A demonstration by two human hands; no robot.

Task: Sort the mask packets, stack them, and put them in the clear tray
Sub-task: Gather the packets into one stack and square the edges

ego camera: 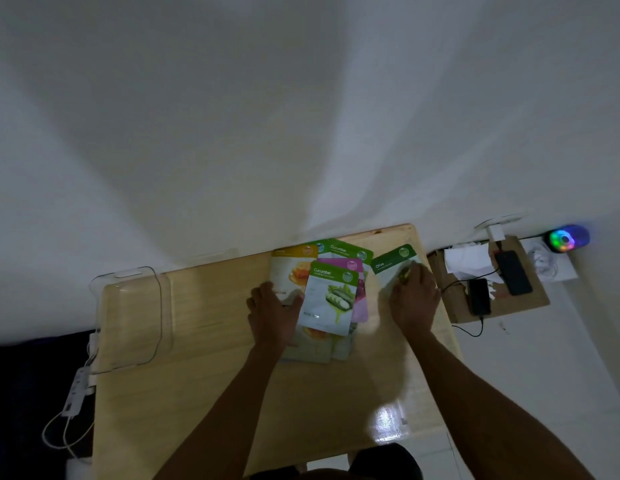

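Several mask packets lie in a loose overlapping pile at the back of the wooden table point(232, 393). On top is a green Cucumber packet point(327, 299), over a purple packet point(358, 299) and a yellow packet point(289, 268). A second Cucumber packet point(350, 251) shows behind them. My left hand point(272, 313) rests on the pile's left side, fingers spread, thumb at the top Cucumber packet's edge. A green Olive packet point(391, 263) lies apart to the right, and my right hand point(414, 297) presses down on it. The clear tray point(128, 317) sits at the table's left edge, with nothing in it.
A white wall stands right behind the table. To the right, a cardboard box point(530, 299) carries two phones point(512, 271) with cables and crumpled paper. A glowing multicoloured gadget point(566, 239) lies further right. A white power strip point(76, 393) with cables hangs off the left.
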